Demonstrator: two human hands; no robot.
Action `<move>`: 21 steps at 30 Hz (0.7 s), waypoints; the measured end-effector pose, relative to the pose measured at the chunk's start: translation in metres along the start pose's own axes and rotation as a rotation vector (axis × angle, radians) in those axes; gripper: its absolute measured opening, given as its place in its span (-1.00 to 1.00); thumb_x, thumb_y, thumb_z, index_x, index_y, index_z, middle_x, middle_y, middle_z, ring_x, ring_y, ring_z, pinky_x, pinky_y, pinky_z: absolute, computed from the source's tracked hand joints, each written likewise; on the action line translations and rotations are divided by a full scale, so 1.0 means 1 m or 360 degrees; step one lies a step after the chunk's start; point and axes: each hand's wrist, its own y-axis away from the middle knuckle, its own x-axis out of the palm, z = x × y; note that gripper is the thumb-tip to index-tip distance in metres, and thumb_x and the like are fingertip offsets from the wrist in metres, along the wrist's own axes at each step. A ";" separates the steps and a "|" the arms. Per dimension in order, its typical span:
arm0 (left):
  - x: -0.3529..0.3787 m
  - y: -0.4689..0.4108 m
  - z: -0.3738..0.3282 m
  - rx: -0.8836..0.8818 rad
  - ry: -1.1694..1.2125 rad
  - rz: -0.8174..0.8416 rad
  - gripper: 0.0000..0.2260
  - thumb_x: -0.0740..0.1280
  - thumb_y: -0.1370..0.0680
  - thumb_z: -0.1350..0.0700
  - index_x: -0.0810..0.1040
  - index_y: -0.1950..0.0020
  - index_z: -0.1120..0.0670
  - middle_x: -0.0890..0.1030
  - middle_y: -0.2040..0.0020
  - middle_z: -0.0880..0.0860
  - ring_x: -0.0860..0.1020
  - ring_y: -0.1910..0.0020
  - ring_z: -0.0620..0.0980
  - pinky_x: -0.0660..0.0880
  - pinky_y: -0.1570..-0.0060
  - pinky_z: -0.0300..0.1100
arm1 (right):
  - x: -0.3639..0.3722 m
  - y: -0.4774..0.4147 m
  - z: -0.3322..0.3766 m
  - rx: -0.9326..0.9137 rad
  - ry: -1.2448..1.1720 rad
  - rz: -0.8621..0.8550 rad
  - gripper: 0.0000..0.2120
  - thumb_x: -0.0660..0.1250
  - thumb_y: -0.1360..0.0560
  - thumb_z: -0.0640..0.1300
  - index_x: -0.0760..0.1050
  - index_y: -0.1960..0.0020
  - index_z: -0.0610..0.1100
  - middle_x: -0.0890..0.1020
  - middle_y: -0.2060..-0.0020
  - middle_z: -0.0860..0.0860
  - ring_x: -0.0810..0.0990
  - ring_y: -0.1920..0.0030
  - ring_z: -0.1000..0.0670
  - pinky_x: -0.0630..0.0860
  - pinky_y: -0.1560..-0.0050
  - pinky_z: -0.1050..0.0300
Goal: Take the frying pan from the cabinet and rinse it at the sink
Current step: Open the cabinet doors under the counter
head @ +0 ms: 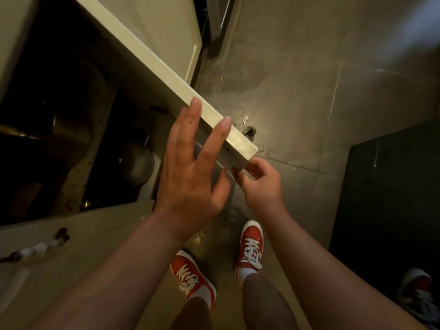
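A cream cabinet door (152, 58) stands swung open, its top edge running from upper left to centre. My left hand (190, 163) rests flat against the door's inner side, fingers spread, fingertips over the edge. My right hand (259, 182) pinches the door's lower outer corner. Inside the dark cabinet (59, 115) sit metal pots, one round steel piece (138, 163) near the opening. A frying pan cannot be told apart in the dark interior.
A second cabinet door (71, 246) with a dark-ended handle (35, 248) is at lower left. The grey tiled floor (297, 79) is wet near the door. My red shoes (250, 248) stand below. A dark mat (392, 198) lies right.
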 end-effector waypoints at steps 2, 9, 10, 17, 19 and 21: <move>0.008 -0.016 -0.008 -0.0049 -0.0018 0.0041 -0.28 0.42 -0.41 0.17 0.16 -0.51 0.04 0.05 -0.53 0.21 0.10 -0.53 0.31 0.17 -0.46 0.21 | -0.013 -0.019 0.006 0.0036 -0.0015 0.0006 -0.75 0.53 -0.40 -0.14 0.58 0.15 0.20 0.69 0.05 0.14 0.63 -0.09 0.12 0.59 -0.13 0.02; 0.027 -0.076 -0.033 -0.0223 -0.0195 0.0201 -0.23 0.37 -0.44 0.09 0.05 -0.57 -0.05 -0.01 -0.58 0.21 0.08 -0.49 0.30 0.25 -0.36 0.22 | -0.045 -0.082 0.033 0.0005 -0.0122 -0.0058 -0.83 0.47 -0.45 -0.18 0.59 0.07 0.07 0.71 0.01 0.03 0.64 -0.14 -0.03 0.54 -0.21 -0.21; 0.029 -0.084 -0.035 -0.0253 -0.0214 0.0221 -0.21 0.37 -0.44 0.08 0.03 -0.58 -0.06 -0.02 -0.59 0.20 0.07 -0.50 0.29 0.27 -0.35 0.22 | -0.047 -0.090 0.037 -0.0002 -0.0135 -0.0074 -0.83 0.47 -0.45 -0.19 0.58 0.07 0.06 0.70 0.01 0.01 0.64 -0.13 -0.04 0.54 -0.21 -0.21; 0.045 -0.131 -0.038 -0.0316 -0.0357 0.0251 -0.16 0.40 -0.43 0.01 0.00 -0.60 -0.10 0.02 -0.61 0.21 0.08 -0.46 0.27 0.32 -0.32 0.21 | -0.058 -0.139 0.063 -0.0045 -0.0221 -0.0119 -0.81 0.45 -0.46 -0.28 0.54 0.09 -0.01 0.67 0.05 -0.10 0.63 -0.05 -0.09 0.53 -0.21 -0.25; 0.047 -0.143 -0.038 -0.0326 -0.0385 0.0250 -0.16 0.40 -0.42 0.00 0.02 -0.60 -0.09 0.05 -0.60 0.22 0.10 -0.46 0.27 0.30 -0.33 0.20 | -0.060 -0.150 0.071 -0.0068 -0.0210 -0.0123 -0.80 0.42 -0.47 -0.33 0.53 0.10 -0.05 0.65 0.08 -0.12 0.61 -0.01 -0.08 0.52 -0.20 -0.24; 0.048 -0.152 -0.038 -0.0327 -0.0403 0.0263 -0.16 0.39 -0.42 -0.02 0.02 -0.60 -0.08 0.06 -0.60 0.22 0.14 -0.46 0.27 0.30 -0.33 0.20 | -0.061 -0.158 0.078 -0.0073 -0.0207 -0.0137 -0.82 0.40 -0.47 -0.37 0.53 0.04 -0.12 0.66 0.05 -0.15 0.63 -0.05 -0.11 0.52 -0.23 -0.21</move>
